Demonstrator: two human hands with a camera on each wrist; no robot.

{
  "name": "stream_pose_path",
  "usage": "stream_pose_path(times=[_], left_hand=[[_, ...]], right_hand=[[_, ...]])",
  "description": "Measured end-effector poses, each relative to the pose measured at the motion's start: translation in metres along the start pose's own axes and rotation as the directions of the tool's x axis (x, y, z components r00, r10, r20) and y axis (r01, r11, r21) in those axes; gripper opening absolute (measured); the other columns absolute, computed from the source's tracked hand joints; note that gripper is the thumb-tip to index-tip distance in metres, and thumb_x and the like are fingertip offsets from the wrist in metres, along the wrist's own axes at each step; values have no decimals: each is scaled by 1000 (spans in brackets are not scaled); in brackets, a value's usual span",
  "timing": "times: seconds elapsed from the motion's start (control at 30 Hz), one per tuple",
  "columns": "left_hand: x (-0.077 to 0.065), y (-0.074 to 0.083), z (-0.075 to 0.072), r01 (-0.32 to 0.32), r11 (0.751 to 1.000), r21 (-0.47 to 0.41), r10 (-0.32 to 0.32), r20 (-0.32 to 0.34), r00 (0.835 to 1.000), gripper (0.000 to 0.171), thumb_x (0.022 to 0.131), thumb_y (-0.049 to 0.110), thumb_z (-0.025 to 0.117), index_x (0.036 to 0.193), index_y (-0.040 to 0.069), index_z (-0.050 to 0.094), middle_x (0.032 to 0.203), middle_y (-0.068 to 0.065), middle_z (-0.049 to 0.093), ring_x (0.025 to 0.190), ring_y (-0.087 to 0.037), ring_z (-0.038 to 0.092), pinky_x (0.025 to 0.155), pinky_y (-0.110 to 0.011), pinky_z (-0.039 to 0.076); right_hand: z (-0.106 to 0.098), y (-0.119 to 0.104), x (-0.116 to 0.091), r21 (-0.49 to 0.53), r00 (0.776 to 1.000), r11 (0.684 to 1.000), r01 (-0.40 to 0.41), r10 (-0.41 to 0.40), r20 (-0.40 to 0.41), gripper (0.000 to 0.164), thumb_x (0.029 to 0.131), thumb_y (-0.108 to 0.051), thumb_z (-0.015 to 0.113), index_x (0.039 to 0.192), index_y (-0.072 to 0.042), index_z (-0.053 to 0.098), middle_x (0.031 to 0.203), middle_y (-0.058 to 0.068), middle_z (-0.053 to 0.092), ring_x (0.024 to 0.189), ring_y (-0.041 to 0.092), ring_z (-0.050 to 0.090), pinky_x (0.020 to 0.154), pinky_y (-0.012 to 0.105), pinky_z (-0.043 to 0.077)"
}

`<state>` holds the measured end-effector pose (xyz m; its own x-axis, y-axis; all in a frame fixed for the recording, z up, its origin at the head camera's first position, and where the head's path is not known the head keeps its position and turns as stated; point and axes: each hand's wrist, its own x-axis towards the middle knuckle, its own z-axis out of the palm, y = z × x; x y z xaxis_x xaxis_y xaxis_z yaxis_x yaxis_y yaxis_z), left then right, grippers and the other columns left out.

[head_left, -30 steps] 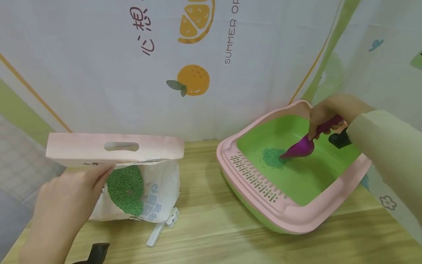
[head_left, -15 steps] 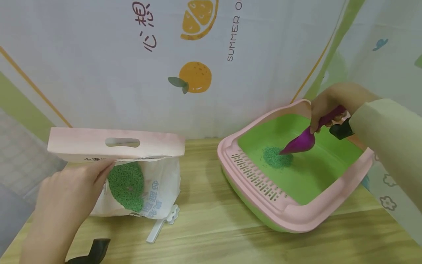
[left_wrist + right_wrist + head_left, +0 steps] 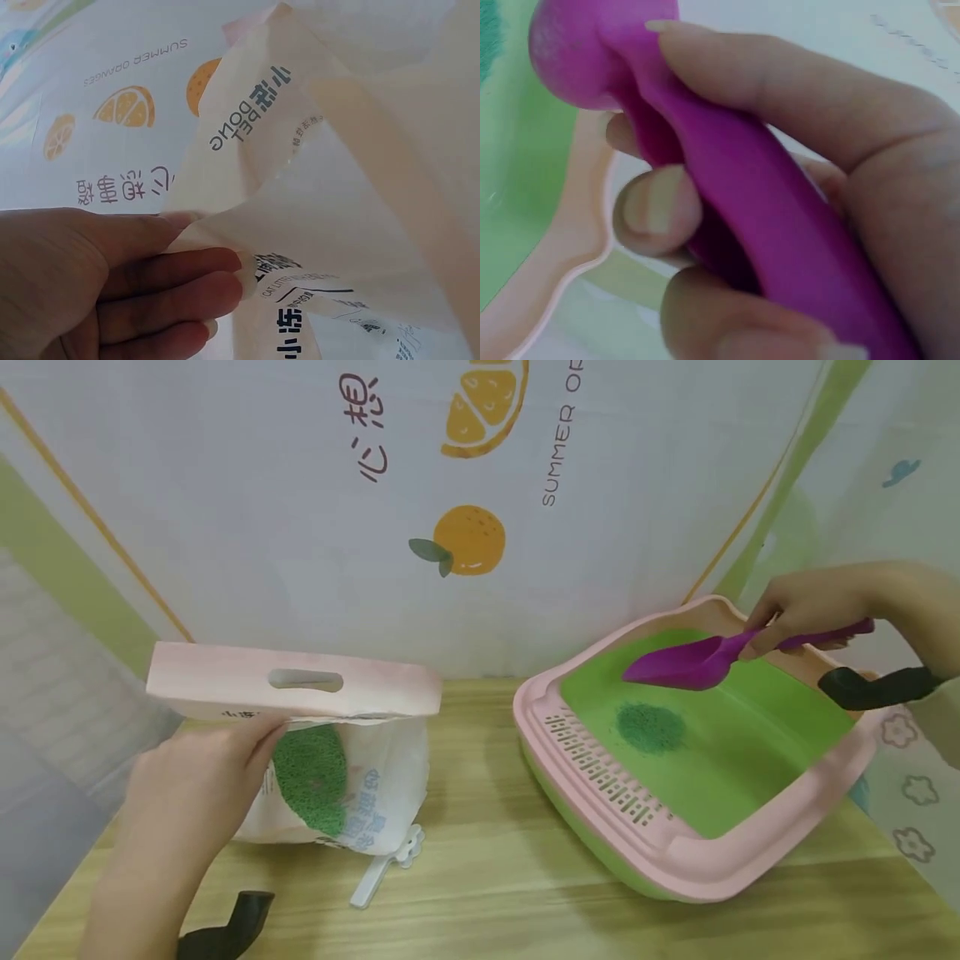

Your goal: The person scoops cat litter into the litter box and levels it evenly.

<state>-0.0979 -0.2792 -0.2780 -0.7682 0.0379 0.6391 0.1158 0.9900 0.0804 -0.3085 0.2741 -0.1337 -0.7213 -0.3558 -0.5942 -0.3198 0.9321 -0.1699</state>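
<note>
My left hand (image 3: 198, 777) pinches the opened edge of a cat litter bag (image 3: 390, 760), with the thumb on one side and fingers on the other in the left wrist view. Green litter pellets (image 3: 311, 781) show through the bag's opening. Around the handle of a purple scoop (image 3: 686, 664) my right hand (image 3: 813, 602) is curled, its thumb along the handle in the right wrist view. The scoop hangs over the litter box (image 3: 780, 852), which has a pink rim and green basin. A small mound of green litter (image 3: 651, 727) lies on the basin floor.
A white flat stick with a flower-shaped end (image 3: 386, 867) lies on the wooden table (image 3: 465, 902) in front of the bag. Behind stands a white curtain (image 3: 337, 568) printed with oranges. Black wrist-camera mounts (image 3: 873, 687) stick out near both hands.
My right hand has lifted the scoop off the litter mound and turned it flatter, moving rightward. My left hand keeps its pinch on the bag. The head view has shifted slightly.
</note>
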Motion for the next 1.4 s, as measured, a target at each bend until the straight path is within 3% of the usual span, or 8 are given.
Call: stream_pose_path(times=[0.17, 0.37, 0.57, 0.8, 0.97, 1.23, 1.3, 1.4], left_hand=[[0, -1, -2, -3, 1000, 1, 3, -4, 1000, 10, 93, 18, 72, 103, 19, 74, 49, -3, 43, 44, -24, 34, 40, -35, 19], [1, 2, -2, 18, 1000, -10, -18, 24, 1000, 10, 93, 19, 72, 102, 20, 74, 53, -8, 52, 46, -32, 47, 39, -41, 25], [2, 2, 0, 17, 1000, -20, -16, 39, 999, 13, 93, 18, 73, 105, 20, 75, 52, -6, 51, 48, -32, 49, 40, -46, 28], [3, 0, 0, 2, 1000, -25, -2, 13, 1000, 9, 92, 16, 73, 101, 19, 75, 50, -4, 46, 46, -29, 45, 40, -42, 26], [2, -1, -1, -7, 1000, -29, 7, 2, 1000, 9, 92, 15, 73, 100, 19, 75, 50, -2, 44, 46, -25, 41, 41, -38, 24], [2, 1, -1, -7, 999, -43, 7, 6, 1000, 9, 92, 14, 71, 100, 17, 74, 52, -4, 51, 47, -26, 45, 40, -41, 27], [2, 1, -1, -6, 999, -42, 6, 11, 1000, 5, 93, 15, 70, 97, 17, 73, 53, -4, 50, 47, -25, 43, 39, -41, 26], [2, 2, -1, -4, 999, -39, 5, 12, 1000, 3, 93, 14, 71, 90, 16, 70, 53, -2, 47, 48, -24, 40, 39, -39, 25]], right_hand=[[5, 2, -15, 21, 997, 999, 43, -42, -65, 28, 102, -34, 61, 112, -9, 70, 60, -5, 49, 41, 5, 37, 39, 19, 34], [17, 5, -23, 16, 982, 994, 105, -101, -157, 27, 102, -31, 61, 113, -10, 72, 58, -6, 50, 39, 3, 40, 36, 24, 39], [32, -2, -25, -17, 943, 978, 206, -204, -262, 21, 102, -26, 62, 114, -12, 73, 57, -7, 51, 39, 0, 40, 36, 27, 40], [47, -35, -26, -13, 895, 950, 311, -297, -334, 10, 101, -23, 64, 103, -18, 72, 58, 0, 52, 40, 4, 41, 37, 27, 39], [60, -66, -31, -122, 835, 924, 363, -381, -396, 6, 95, -28, 72, 99, -33, 73, 60, -12, 47, 43, 0, 38, 38, 23, 36], [84, -113, -33, -362, 673, 810, 462, -586, -452, 14, 92, -36, 75, 91, -48, 66, 60, -26, 40, 52, -8, 34, 50, 16, 33], [91, -122, -34, -423, 647, 796, 433, -601, -469, 14, 92, -41, 74, 88, -50, 63, 60, -30, 37, 52, -11, 31, 51, 13, 31], [102, -136, -33, -408, 656, 793, 452, -606, -450, 16, 94, -45, 70, 82, -45, 59, 60, -28, 31, 52, -12, 28, 50, 12, 28]])
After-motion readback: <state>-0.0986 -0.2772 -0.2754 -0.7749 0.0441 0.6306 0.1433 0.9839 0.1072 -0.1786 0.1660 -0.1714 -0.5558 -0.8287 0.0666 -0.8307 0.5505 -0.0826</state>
